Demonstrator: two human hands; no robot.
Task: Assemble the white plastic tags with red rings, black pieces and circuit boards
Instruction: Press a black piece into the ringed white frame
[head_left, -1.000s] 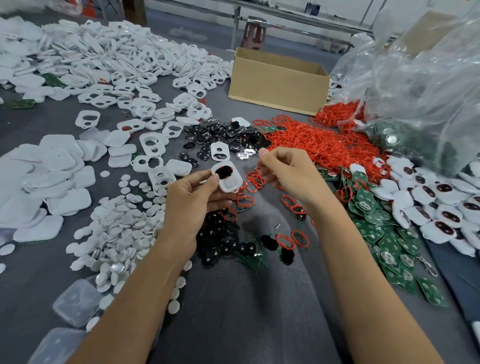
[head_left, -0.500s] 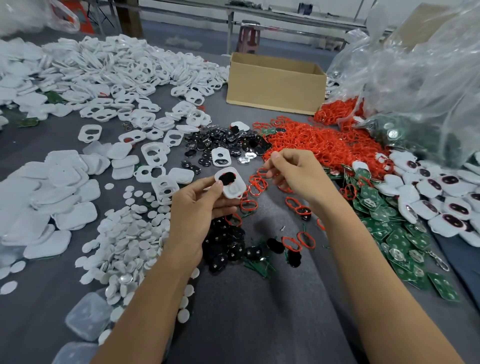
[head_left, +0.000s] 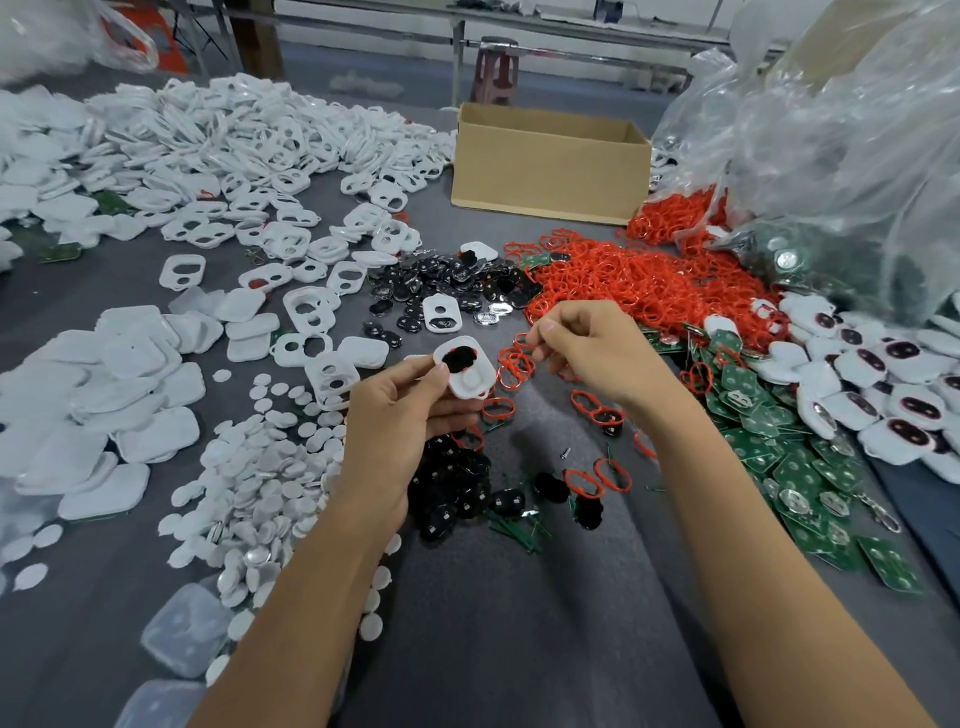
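The left hand (head_left: 400, 431) grips a white tag (head_left: 467, 376) just above the middle of the view, thumb curled over its near-left edge and fingers wrapped behind it. The tag's face is turned up toward the camera. Its long axis runs from about 11 o'clock to 5 o'clock, and the end filled by a black piece (head_left: 460, 358) points away at 11, with a sliver of red at that piece's rim. The plain round end and a small corner lug point back at 5. At 3 o'clock from the tag and apart from it, the right hand (head_left: 597, 353) is curled, thumb and forefinger pinching a thin red ring (head_left: 522, 340) at their tips. Loose red rings (head_left: 623, 286) are heaped at 1 o'clock, green circuit boards (head_left: 779, 457) are spread at 4 o'clock, black pieces (head_left: 452, 286) are piled at 12, and white discs (head_left: 260, 467) lie at 8. All rest on a grey table (head_left: 519, 623). A cardboard box (head_left: 550, 166) stands farther off at 12.
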